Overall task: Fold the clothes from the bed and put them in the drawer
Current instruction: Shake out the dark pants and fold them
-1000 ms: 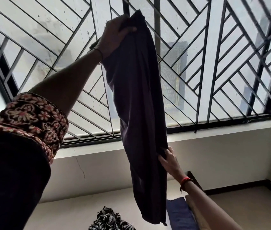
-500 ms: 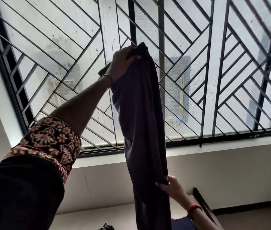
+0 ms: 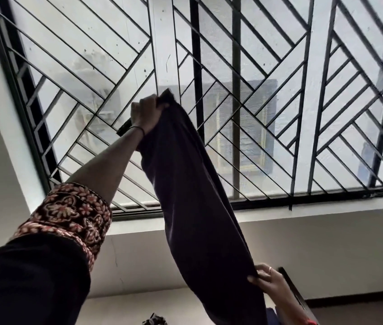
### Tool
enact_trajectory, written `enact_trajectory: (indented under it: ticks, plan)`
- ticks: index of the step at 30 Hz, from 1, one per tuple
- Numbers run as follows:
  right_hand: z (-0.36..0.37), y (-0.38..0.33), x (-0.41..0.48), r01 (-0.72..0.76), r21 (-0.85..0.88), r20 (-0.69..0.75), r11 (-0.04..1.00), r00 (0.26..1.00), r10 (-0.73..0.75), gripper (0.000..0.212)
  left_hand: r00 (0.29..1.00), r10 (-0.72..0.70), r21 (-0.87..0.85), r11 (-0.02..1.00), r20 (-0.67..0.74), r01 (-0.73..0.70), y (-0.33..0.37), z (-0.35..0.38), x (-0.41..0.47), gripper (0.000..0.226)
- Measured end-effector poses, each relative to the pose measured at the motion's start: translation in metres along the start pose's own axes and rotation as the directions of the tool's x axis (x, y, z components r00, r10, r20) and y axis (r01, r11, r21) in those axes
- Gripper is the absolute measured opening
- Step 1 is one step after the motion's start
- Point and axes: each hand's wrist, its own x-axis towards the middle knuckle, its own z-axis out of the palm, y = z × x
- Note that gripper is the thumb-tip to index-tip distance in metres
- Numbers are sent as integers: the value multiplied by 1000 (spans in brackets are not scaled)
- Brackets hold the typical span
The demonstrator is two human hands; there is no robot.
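Note:
A long dark purple garment (image 3: pixel 195 207) hangs in the air in front of the window. My left hand (image 3: pixel 147 114) is raised high and grips its top end in a fist. Lower right, my right hand (image 3: pixel 269 281) pinches the garment's right edge, thumb on the cloth. The garment slants down to the right and its bottom end runs out of frame. The bed and the drawer are out of sight.
A large window with a black diagonal grille (image 3: pixel 268 90) fills the upper view above a white wall and sill (image 3: pixel 326 214). A dark wooden edge (image 3: pixel 296 292) shows behind my right wrist. A patterned cloth scrap (image 3: pixel 154 320) and a blue cloth (image 3: pixel 271 316) peek in at the bottom.
The view has tilted further upward. My left hand sits lower in frame with the garment's top. My right hand has slid down the garment's right edge, and the cloth now slants more.

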Motion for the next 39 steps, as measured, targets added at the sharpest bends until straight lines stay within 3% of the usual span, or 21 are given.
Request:
enact_trajectory:
  ticks: [2,5,7,11,13,16,19,22,25,27,32,35,39]
  plan:
    - [-3,-11,-6,-40,10,23,999,999,40,46,985,-153,14,988,75,153,-21,13,-6,42]
    - [-9,-20,-6,-117,-26,66,993,991,118,42,898,-386,-54,913,209,405,-52,27,-17,47]
    - [-11,-27,-11,-187,-20,127,982,974,188,15,838,-458,-97,859,297,503,-74,38,-32,47]
    - [-12,-39,-14,-215,102,91,971,974,207,9,780,-518,-143,794,351,591,-101,58,-77,49]
    - [-10,-44,-11,-179,152,45,972,984,174,13,817,-435,-188,828,378,528,-104,70,-104,49]
    - [-1,-59,-4,-144,189,42,971,989,139,18,896,-176,-267,915,407,301,-96,89,-140,42]
    - [14,-79,1,-104,143,35,984,994,100,18,883,128,-412,908,452,79,-70,100,-175,31]
    - [32,-96,7,-44,81,9,996,999,44,14,747,357,-539,843,561,2,-35,100,-203,25]
    - [49,-108,8,-4,46,40,999,999,2,27,420,524,-539,837,741,-95,1,103,-218,24]
    - [56,-115,6,9,27,91,1000,996,-12,23,253,567,-547,823,784,-151,22,103,-224,29]
    - [55,-124,-4,30,47,125,998,992,-36,17,63,547,-547,837,835,-24,51,95,-224,28]
    - [49,-128,-8,32,78,125,996,991,-42,16,-41,470,-471,880,882,-60,58,94,-225,18]
    - [39,-130,-10,34,123,105,992,993,-47,12,-81,421,-425,903,904,-57,63,99,-233,16]
